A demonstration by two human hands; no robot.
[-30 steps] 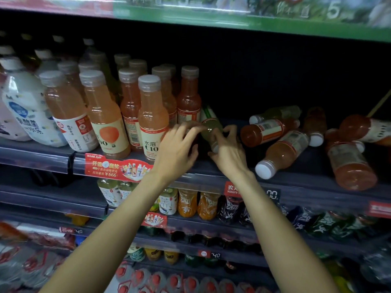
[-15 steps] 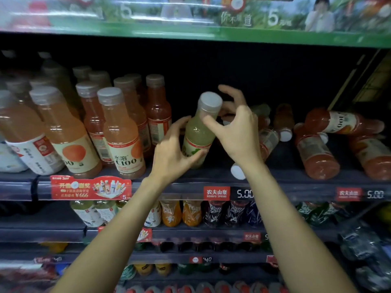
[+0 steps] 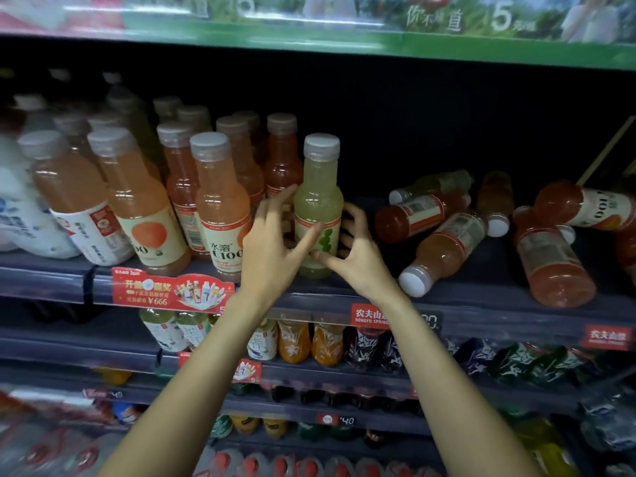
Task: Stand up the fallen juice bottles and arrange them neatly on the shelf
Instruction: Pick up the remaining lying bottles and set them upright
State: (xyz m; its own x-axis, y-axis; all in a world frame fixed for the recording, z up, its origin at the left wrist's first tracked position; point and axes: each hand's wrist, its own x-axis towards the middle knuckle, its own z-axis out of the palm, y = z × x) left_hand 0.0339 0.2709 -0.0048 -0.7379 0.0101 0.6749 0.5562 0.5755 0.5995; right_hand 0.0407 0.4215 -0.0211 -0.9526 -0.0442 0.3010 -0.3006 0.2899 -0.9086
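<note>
Both forearms reach up from the bottom of the view to the shelf. Left hand: fingers spread and mostly straight, fingertips laid against the left side and front label of the pale green bottle; thumb reaches across the label. Not wrapped round it. Right hand: fingers curled loosely at the bottle's right side, thumb tip at its lower front. Whether this is a pinch or only a touch I cannot tell.

Pale green bottle: upright, long axis vertical, base on the shelf near the front edge, directly between the two hands. Cloudy yellow-green liquid, grey cap, cream label with green mark. It stands just beside the rightmost of the standing bottles, which hold orange and reddish juice under like caps.

Key relation for the next move: the fallen bottles lie to the right of the hands on the same shelf. The nearest one lies slantwise, cap toward the front edge and down-left, base back-right. Right hand is nearer. Judgement: release, reach right, take it by the body, tip base down.

Further back and right, several more lie on their sides, some overlapping, axes mixed. Task looks early; most of the pile is not yet stood up.
</note>
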